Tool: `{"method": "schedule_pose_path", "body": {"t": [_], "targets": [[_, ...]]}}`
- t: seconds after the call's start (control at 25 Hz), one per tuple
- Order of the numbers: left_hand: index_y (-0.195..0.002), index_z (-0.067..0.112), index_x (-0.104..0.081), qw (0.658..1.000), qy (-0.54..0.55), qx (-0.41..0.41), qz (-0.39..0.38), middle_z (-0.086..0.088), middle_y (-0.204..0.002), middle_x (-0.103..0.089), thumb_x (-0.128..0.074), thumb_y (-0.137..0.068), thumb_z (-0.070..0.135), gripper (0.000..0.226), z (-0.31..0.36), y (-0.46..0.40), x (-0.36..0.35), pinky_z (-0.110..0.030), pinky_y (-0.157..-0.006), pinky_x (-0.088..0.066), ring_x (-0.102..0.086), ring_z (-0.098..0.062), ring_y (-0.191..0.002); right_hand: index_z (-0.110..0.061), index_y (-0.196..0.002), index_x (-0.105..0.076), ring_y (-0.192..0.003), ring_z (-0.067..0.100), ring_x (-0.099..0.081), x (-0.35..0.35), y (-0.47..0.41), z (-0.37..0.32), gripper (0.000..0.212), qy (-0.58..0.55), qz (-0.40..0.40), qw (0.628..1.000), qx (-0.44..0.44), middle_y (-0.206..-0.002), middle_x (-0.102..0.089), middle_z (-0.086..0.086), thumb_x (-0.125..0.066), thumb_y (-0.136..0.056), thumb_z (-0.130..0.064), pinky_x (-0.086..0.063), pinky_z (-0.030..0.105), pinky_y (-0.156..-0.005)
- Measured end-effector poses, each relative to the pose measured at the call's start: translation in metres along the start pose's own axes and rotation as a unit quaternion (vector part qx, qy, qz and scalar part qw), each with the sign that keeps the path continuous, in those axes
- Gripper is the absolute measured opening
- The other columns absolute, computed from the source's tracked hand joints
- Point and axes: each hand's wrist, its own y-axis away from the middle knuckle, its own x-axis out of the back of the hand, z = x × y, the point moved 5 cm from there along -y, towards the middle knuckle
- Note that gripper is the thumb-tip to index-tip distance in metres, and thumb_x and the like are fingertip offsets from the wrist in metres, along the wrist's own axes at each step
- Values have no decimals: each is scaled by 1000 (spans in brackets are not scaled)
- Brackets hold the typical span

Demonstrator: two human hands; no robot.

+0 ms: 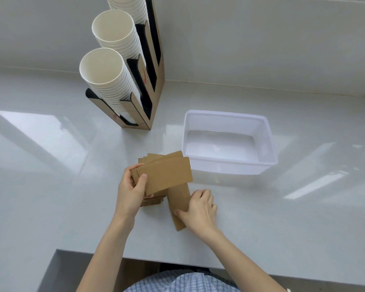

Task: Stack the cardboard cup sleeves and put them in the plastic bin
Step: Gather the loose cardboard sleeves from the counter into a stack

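Note:
My left hand (133,190) grips a fanned bunch of flat brown cardboard cup sleeves (167,173) just above the white counter, thumb on top of the bunch. Another sleeve (178,204) lies flat on the counter, running toward me, partly under the bunch. My right hand (200,209) rests on that sleeve's right edge, thumb and fingers pinching it. The clear plastic bin (268,142) stands to the right and behind the sleeves, with nothing inside. A few more sleeves show under my left hand, mostly hidden.
A cardboard cup dispenser (154,85) with tall stacks of white paper cups (105,70) stands at the back left. The counter's front edge (135,256) is close to my body. A wall runs along the back.

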Motion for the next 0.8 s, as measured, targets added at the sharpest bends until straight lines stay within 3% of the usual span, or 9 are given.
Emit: {"method": "schedule_pose_path", "body": {"t": [0.16,0.28,0.36,0.48,0.6,0.72,0.8], "targets": [[-107,23,-47,1000,-1,3,1,10,-94,-54,-43,-91,11,21,-1,-2,0,-14,-48,-53,-54,-6,-83,-5,-117,-36,-115,32,-45,2,0,-2,54,-38,-30,999,-4,-122,-48,13,-63,-79,-33,-38,38,-90],[-107,24,-47,1000,-3,4,3,11,-94,-54,-43,-91,11,21,-1,-3,0,-14,-48,-53,-54,-6,-84,-13,-104,-30,-86,29,-54,7,2,3,30,-163,-70,984,-13,-95,-54,6,-53,-87,-20,-43,37,-74],[-107,24,-47,1000,-5,4,4,12,-95,-54,-43,-91,11,21,-1,-3,1,-16,-50,-54,-54,-6,-84,-14,-110,-30,-83,23,-53,13,2,13,31,-259,-83,962,-26,-97,-56,5,-51,-88,-16,-47,38,-76],[-109,23,-47,1000,-5,6,2,12,-95,-53,-42,-91,11,22,-2,-3,-2,-25,-59,-52,-53,-6,-85,-16,-132,-29,-87,17,-57,25,6,33,49,-346,-109,931,-37,-104,-63,6,-51,-88,-15,-47,24,-72],[-108,23,-47,1000,3,9,0,11,-93,-53,-42,-91,11,22,-2,-3,-6,-32,-67,-50,-53,-9,-85,-14,-123,-45,-75,6,-56,42,14,53,32,-417,-103,902,-43,-86,-62,-1,-44,-92,-11,-45,10,-60],[-106,24,-48,1000,5,8,-2,11,-94,-53,-42,-90,11,21,-2,-3,-9,-33,-70,-50,-53,-7,-84,-15,-109,-52,-78,9,-58,56,19,71,20,-484,-84,868,-68,-91,-65,0,-41,-93,-10,-44,19,-68],[-106,24,-47,1000,0,9,-12,10,-94,-53,-41,-91,11,21,-2,-2,-15,-30,-64,-51,-55,-5,-79,-14,-101,-55,-82,14,-60,62,21,75,16,-544,-78,832,-74,-93,-66,3,-43,-92,-9,-46,24,-74]]}}
